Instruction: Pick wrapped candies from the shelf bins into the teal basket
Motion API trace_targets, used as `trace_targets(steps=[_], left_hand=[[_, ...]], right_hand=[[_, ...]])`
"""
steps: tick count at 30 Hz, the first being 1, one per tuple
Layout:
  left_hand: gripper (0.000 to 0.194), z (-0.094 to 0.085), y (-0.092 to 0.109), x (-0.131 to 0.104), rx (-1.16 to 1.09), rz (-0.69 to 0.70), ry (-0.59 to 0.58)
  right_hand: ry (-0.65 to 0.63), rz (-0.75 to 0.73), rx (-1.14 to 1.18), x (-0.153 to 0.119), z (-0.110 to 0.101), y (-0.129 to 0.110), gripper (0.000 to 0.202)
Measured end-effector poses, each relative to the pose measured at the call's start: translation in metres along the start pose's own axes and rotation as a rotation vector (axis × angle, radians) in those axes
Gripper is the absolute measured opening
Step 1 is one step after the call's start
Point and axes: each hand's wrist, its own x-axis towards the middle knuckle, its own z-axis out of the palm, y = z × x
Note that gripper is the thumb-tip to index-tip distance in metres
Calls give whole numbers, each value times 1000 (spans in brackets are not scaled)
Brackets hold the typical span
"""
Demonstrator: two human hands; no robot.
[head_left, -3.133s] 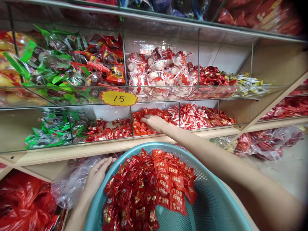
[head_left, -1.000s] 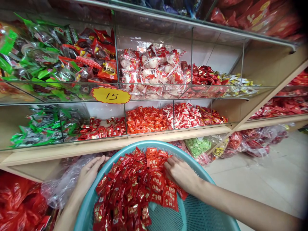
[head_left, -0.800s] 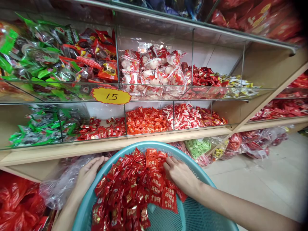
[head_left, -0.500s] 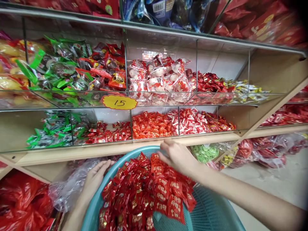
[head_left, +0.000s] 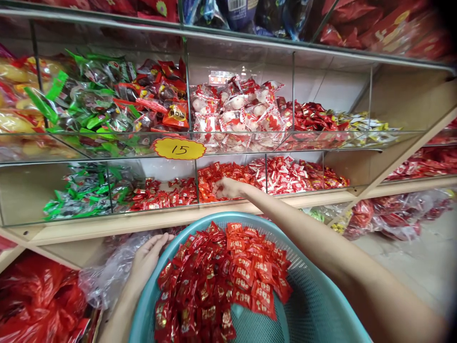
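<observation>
While the right hand (head_left: 228, 188) curls its fingers down among orange-red packets (head_left: 216, 170) on the lower shelf (head_left: 135, 220), whether they pinch one I cannot tell. The left hand's (head_left: 152, 251) fingers lie close together against a teal basket (head_left: 317, 305) heaped with more red packets (head_left: 203, 271), grip unclear; should that hold slip, the lopsided heap might tip and spill.

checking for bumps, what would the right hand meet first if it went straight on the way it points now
The right hand would likely meet the orange-red wrapped candies first; it may already touch them, as depth is unclear. Past them seems to stand the compartment divider.
</observation>
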Motion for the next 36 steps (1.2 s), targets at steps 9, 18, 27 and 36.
trace_targets(steps=[9,18,27,36], left_hand=[[40,-1,-4,5,19,11,10],[38,-5,-8,8,64,18,25],[41,-5,-7,8,76,21,23],[39,-2,-2,4,103,-35,34]], right_hand=[[46,-55,139,-3,5,6,20],[93,-107,221,-1,10,7,18],[234,-198,335,-38,-24,1,25],[171,-83,144,-188,-1,2,14]])
